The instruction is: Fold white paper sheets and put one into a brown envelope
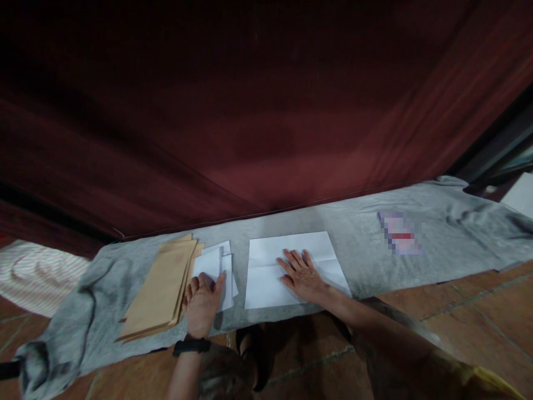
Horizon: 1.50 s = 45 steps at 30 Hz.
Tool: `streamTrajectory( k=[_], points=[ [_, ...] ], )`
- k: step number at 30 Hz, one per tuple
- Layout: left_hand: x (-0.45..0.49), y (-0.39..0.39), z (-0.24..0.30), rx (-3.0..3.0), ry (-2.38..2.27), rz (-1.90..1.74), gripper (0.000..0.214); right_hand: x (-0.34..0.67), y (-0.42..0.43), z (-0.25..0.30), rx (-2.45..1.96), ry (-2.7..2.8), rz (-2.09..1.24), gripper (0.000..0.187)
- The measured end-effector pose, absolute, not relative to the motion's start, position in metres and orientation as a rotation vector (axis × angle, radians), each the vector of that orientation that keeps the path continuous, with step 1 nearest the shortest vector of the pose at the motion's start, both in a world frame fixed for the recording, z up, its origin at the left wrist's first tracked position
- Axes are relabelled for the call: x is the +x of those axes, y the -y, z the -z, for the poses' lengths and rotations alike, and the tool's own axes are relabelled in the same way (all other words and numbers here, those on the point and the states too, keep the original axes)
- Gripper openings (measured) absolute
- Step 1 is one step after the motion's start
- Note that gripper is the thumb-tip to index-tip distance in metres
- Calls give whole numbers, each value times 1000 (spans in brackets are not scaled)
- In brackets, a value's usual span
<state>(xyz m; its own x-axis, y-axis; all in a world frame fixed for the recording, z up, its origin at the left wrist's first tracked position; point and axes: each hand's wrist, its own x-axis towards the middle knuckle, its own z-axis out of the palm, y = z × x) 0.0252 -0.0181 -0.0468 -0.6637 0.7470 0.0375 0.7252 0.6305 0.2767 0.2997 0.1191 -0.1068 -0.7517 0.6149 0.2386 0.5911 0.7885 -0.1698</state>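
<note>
My right hand (305, 278) lies flat with fingers spread on a white sheet of paper (266, 286). A crease runs across the sheet. My left hand (202, 300), with a dark band on its wrist, rests on a small pile of folded white papers (210, 260). Its thumb stands apart and its fingers bend over the papers' left side, the tips partly hard to see. Just left of that hand is a stack of brown envelopes (160, 283), fanned slightly and partly under the white papers.
A grey cloth (358, 266) covers the long, narrow surface. Toward its right lies a blurred-out purplish item (400, 234). A dark red curtain (270, 139) hangs right behind. Striped fabric (37, 272) is at far left, and tiled floor (478, 311) shows in front.
</note>
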Motion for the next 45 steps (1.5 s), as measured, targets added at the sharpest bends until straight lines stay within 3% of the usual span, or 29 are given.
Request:
streamTrajectory(
  k=[11,17,22,27,30,33,37,41,45],
  points=[
    [31,16,27,1349,-2896,105,47,300,-118,102,-934,2703,-127,54],
    [37,22,-5,1295,-3042,45,37,299,-119,91,-966,2712,-268,52],
    [80,0,-39,1959,-2967,-276,35,292,-128,67,-980,2420,-760,54],
    [121,-31,-29,2468,-2579,-610,22,283,-137,41,-877,1513,-1667,61],
    [133,-39,-16,2531,-2485,-700,19,280,-140,32,-853,1106,-1967,65],
    [141,-42,-9,2525,-2432,-753,18,278,-141,29,-817,1063,-1965,67],
    [147,-41,-7,2586,-2288,-775,15,278,-146,33,-806,1055,-1848,49],
    [148,-35,-4,2608,-2145,-866,10,281,-161,38,-920,1022,-1723,50],
    [142,-31,5,2390,-2137,-1091,8,285,-176,41,-1064,1273,-1372,16]
  ],
)
